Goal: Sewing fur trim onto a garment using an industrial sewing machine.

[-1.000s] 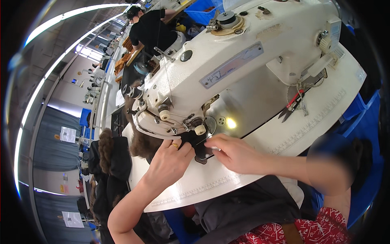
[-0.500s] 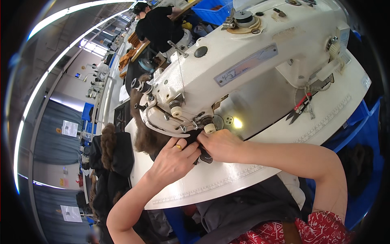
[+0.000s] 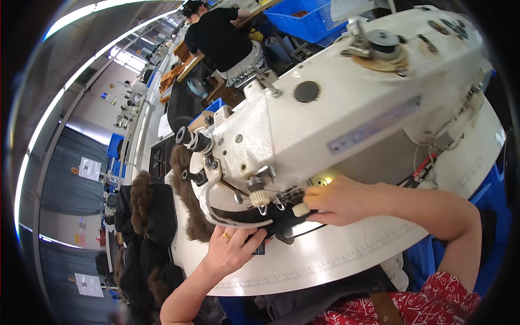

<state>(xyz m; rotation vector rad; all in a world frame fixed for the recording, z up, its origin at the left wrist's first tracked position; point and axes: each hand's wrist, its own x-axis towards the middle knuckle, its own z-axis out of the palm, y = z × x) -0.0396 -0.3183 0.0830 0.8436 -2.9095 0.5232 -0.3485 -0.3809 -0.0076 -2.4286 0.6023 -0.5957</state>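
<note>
A white sewing machine [image 3: 303, 127] stands before me, with black fabric [image 3: 280, 218] under its head. Brown fur trim [image 3: 196, 216] adjoins the fabric on the left, partly behind the machine head. My left hand [image 3: 232, 252], a ring on one finger, is closed on the fabric's near edge, below the curved white guard. Farther right, my right hand [image 3: 346, 200] is closed beside the needle area, its fingertips pinching the fabric's right end. The machine head hides part of the fabric, and the needle cannot be made out.
Red-handled thread snips [image 3: 425, 164] lie beneath the machine arm. Dark garments with fur trim [image 3: 143, 208] hang at the table's left. Blue bins [image 3: 300, 21] stand behind the machine and at the right. A co-worker in black [image 3: 222, 40] works at the far bench.
My right hand has moved right, away from my left hand, and more black fabric shows between them. The view has shifted, so the machine appears larger.
</note>
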